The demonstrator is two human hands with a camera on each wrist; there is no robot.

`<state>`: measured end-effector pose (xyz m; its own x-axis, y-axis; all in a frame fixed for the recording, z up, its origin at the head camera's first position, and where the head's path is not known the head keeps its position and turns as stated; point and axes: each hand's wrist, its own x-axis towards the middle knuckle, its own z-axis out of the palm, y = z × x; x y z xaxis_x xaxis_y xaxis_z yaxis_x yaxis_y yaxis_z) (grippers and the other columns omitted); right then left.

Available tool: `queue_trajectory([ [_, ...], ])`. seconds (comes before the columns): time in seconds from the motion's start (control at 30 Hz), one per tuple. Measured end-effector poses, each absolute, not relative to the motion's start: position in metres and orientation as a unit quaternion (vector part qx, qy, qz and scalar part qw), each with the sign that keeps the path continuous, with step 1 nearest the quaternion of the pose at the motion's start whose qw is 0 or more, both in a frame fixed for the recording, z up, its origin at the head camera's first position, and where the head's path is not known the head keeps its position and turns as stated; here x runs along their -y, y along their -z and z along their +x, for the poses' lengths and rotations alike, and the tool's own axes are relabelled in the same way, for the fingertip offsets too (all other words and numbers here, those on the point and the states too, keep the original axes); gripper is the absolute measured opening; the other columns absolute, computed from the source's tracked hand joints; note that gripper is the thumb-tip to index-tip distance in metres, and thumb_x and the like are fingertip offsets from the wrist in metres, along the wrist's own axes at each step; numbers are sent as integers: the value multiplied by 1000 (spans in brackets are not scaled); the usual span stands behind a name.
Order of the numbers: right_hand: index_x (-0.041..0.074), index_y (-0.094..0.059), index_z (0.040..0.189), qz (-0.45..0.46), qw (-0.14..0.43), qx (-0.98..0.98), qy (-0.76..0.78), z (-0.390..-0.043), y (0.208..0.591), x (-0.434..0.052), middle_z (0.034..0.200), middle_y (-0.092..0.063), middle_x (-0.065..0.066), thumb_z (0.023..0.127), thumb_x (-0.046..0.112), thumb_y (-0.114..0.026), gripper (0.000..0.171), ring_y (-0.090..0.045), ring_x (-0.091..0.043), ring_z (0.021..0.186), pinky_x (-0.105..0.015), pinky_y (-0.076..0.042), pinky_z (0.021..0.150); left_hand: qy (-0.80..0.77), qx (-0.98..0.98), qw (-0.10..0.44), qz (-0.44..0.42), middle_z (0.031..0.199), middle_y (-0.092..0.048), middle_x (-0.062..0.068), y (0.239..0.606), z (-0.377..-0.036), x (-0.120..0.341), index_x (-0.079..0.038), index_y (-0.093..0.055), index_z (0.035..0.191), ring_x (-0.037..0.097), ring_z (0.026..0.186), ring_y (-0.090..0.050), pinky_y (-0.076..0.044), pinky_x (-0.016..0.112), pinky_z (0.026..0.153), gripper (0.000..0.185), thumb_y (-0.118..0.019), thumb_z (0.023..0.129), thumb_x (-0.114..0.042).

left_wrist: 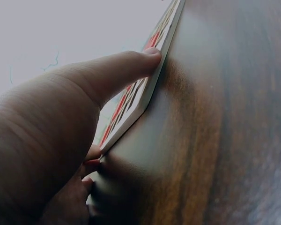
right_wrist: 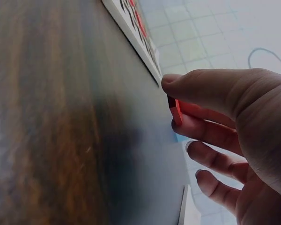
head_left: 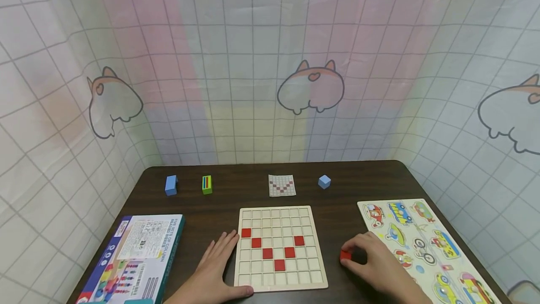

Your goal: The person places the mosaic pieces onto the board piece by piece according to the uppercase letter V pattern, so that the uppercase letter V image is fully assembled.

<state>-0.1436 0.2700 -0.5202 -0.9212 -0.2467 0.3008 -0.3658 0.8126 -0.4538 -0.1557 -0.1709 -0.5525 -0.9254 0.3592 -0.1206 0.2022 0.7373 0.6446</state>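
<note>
A wooden grid board (head_left: 281, 287) lies at the table's front middle, with several red squares set in its cells in a V shape. My left hand (head_left: 217, 266) rests at its left side, fingers stretched along the left edge. The thumb (left_wrist: 131, 65) touches the board's front edge in the left wrist view. To the right of the board, my right hand (head_left: 373, 259) pinches a small red square tile (head_left: 345, 255) between thumb and fingers. In the right wrist view the tile (right_wrist: 176, 112) appears edge-on, held over the tabletop.
A small pattern card (head_left: 282, 186) lies behind the board. Along the back are a blue block (head_left: 170, 185), a green striped block (head_left: 206, 185) and a blue cube (head_left: 324, 181). A boxed set (head_left: 168, 252) lies at left, a picture puzzle board (head_left: 415, 219) at right.
</note>
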Motion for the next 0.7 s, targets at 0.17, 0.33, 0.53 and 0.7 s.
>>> queue_trajectory([
  [0.17, 39, -77, 100, 170, 115, 943, -262, -150, 517, -264, 98, -67, 30, 86, 28, -99, 28, -57, 2, 99, -31, -58, 89, -331, -924, 123, 149, 187, -24, 10, 552, -155, 171, -14, -27, 178, 42, 175, -13, -6, 74, 138, 141, -86, 73, -86],
  [0.33, 36, -78, 101, 184, 116, 937, -272, -157, 515, -257, 100, -70, 28, 87, 26, -98, 27, -58, 0, 100, -31, -58, 91, -331, -924, 123, 149, 187, -22, 10, 551, -155, 171, -13, -27, 178, 42, 175, -12, -6, 73, 138, 141, -86, 73, -86],
  [0.53, 35, -79, 103, 188, 106, 935, -281, -167, 514, -250, 101, -71, 27, 88, 25, -97, 25, -57, -1, 101, -31, -58, 90, -330, -924, 121, 149, 187, -22, 9, 551, -155, 171, -15, -26, 178, 42, 175, -12, -5, 72, 139, 141, -85, 73, -87],
  [0.7, 35, -80, 104, 185, 91, 936, -286, -176, 516, -245, 103, -71, 28, 90, 27, -96, 24, -57, -1, 103, -32, -58, 93, -332, -923, 121, 150, 187, -21, 9, 552, -155, 171, -16, -26, 178, 42, 175, -12, -4, 72, 139, 140, -86, 73, -87],
])
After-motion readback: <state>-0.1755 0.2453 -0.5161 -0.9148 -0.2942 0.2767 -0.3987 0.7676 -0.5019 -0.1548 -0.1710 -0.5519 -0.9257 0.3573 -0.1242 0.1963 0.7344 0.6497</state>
